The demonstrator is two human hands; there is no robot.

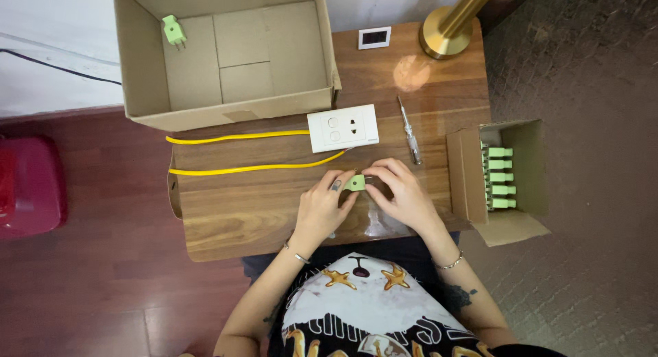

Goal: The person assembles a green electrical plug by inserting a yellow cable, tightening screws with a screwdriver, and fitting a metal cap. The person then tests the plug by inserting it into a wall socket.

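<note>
A small green plug [355, 183] is held between both hands over the wooden table [247, 213]. My left hand [321, 205] pinches its body from the left. My right hand [401, 189] grips the pronged end from the right. Just beyond the hands lies a white wall socket plate [342, 127] with two yellow wires [240, 168] running left. A clear-handled screwdriver [410, 132] lies to the right of the socket plate.
A large open cardboard box [226, 55] at the back holds one green plug [173, 31]. A small open box [504, 172] at the right edge holds several green plugs. A brass lamp base [445, 31] and a small white display [375, 37] stand at the back.
</note>
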